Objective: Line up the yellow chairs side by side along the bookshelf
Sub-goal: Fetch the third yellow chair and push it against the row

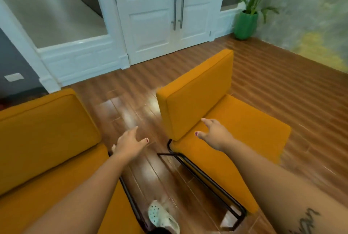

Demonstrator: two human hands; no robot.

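The wooden plank floor (263,86) was glossy and hard, so a chair would probably slide on it rather than catch. The left chair (47,139) stood at the near left edge of the floor. It had a thick, square-cornered cushion in mustard-yellow woven cloth, with a thin black frame under its seat. The right chair (235,130), built the same, stood towards the middle of the floor. It was turned at an angle to the first, with a bare strip of floor between them. No bookshelf was in view, so the line could not be judged. A white panelled double door (150,17) and a potted plant (246,24) in a green pot stood at the far edge.

The step looked like a reach for the right chair. The right hand (214,133) hovered over its seat, just beside the backrest, fingers straight and thumb spread. Whether it touched the cloth could not be told. The left hand (129,142) hung over the gap, fingers extended, thumb apart, holding nothing. The next move likely called for a firm hold on the backrest or frame. The chair would then need turning square and drawing in beside its twin. A pale perforated shoe (162,216) stood between the frames, where it could catch a sliding leg.
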